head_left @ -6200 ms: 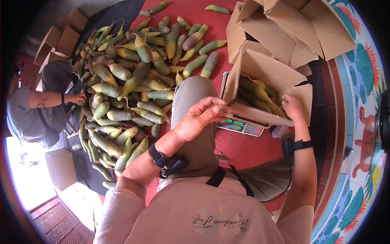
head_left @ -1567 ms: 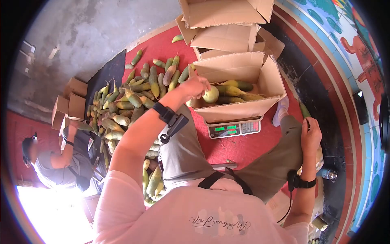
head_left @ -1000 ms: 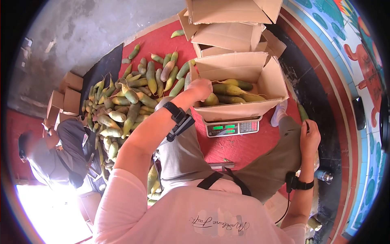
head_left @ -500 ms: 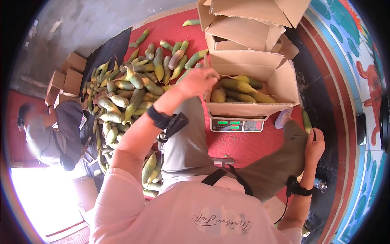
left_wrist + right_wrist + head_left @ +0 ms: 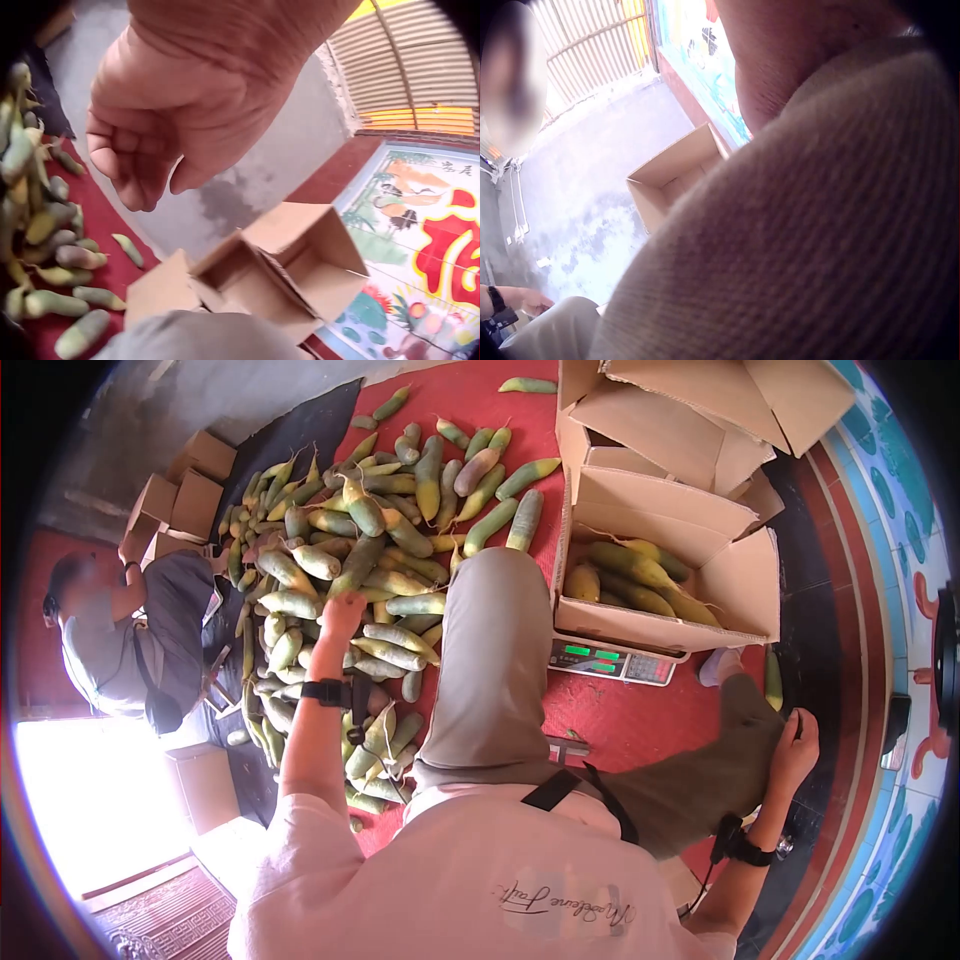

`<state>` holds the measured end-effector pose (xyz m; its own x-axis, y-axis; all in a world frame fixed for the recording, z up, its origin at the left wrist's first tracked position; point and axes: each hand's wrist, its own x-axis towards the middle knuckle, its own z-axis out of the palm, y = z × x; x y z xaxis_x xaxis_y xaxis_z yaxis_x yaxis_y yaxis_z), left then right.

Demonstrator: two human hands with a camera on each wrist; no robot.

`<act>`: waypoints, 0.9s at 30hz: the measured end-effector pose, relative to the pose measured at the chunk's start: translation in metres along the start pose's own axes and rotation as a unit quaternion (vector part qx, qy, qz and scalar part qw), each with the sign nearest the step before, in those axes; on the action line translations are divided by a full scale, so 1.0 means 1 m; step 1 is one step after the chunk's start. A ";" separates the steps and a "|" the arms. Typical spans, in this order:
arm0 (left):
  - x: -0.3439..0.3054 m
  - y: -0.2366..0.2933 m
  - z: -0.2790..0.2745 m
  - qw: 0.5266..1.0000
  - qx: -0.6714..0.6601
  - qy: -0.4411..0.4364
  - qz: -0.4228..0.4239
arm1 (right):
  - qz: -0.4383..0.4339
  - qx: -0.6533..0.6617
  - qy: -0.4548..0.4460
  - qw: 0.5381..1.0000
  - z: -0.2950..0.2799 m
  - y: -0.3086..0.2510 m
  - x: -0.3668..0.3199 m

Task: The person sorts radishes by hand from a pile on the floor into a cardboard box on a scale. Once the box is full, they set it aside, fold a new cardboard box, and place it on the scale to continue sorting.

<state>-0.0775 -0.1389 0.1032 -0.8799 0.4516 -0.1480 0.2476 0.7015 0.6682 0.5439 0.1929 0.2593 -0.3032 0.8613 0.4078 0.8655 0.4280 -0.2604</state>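
In the head view my left hand (image 5: 343,615) reaches over a big pile of green radishes (image 5: 290,603), its fingers at the lower end of a long dark green radish (image 5: 357,565). The left wrist view shows that hand (image 5: 176,120) with fingers loosely bent and nothing between them. My right hand (image 5: 793,750) rests on my right knee, holding nothing visible; its fingers are mostly hidden in the right wrist view. An open cardboard box (image 5: 665,622) with several green radishes (image 5: 640,572) inside stands on a digital scale (image 5: 612,662) with lit green displays.
Stacked open cartons (image 5: 690,420) stand behind the box. My bent left knee (image 5: 497,595) rises between pile and scale. Another person (image 5: 120,635) sits left of the pile, near small boxes (image 5: 180,500). A single radish (image 5: 773,678) lies by my right foot.
My left hand set a radish in the box, let go, and moved left to the pile. Earlier, my right hand was at the box; it has since stayed on my knee. The view swung.
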 end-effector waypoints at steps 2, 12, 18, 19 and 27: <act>-0.019 -0.015 0.000 0.996 0.072 0.045 0.003 | -0.006 -0.008 0.001 1.000 0.001 0.000 0.000; -0.012 -0.066 0.008 0.951 0.183 0.219 -0.122 | -0.026 -0.050 -0.019 0.998 0.007 -0.001 0.004; 0.021 -0.100 -0.006 0.937 -0.009 0.212 -0.278 | -0.026 -0.074 -0.023 0.997 0.011 -0.003 0.006; 0.023 -0.102 -0.006 0.940 -0.052 0.224 -0.252 | -0.027 -0.074 -0.025 0.997 0.012 -0.001 0.006; 0.054 -0.083 -0.010 0.901 -0.098 0.291 -0.308 | -0.036 -0.077 -0.041 0.996 0.013 -0.001 0.010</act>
<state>-0.1500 -0.1783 0.0469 -0.9038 -0.3947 -0.1653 -0.3856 0.5836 0.7146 0.5344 0.2048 0.2528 -0.3937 0.8518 0.3457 0.8887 0.4488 -0.0936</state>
